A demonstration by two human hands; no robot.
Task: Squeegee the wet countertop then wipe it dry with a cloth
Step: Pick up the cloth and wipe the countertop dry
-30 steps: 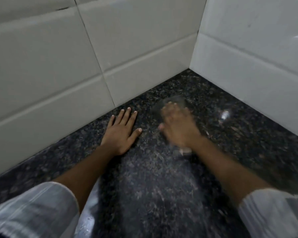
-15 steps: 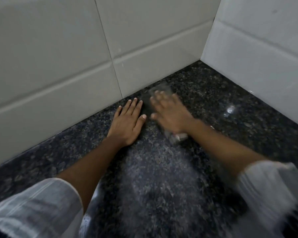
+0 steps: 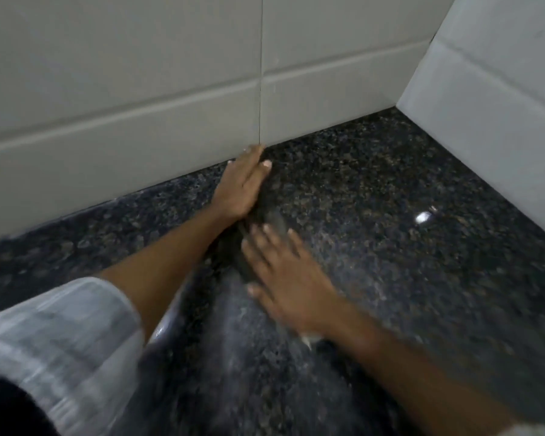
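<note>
Wiping looks like the step in hand: my right hand [image 3: 291, 283] lies flat, fingers spread, pressing what I take to be a dark cloth [image 3: 272, 220] on the counter [image 3: 390, 247]. Only a blurred dark-grey patch shows past the fingertips, with a pale scrap at the wrist, so I cannot confirm it. My left hand [image 3: 241, 184] rests flat and released, holding nothing, its fingertips touching the wall [image 3: 170, 89]. No squeegee is in view. The glint to the right suggests wetness there, so next I would sweep the cloth toward the corner, pressing evenly.
</note>
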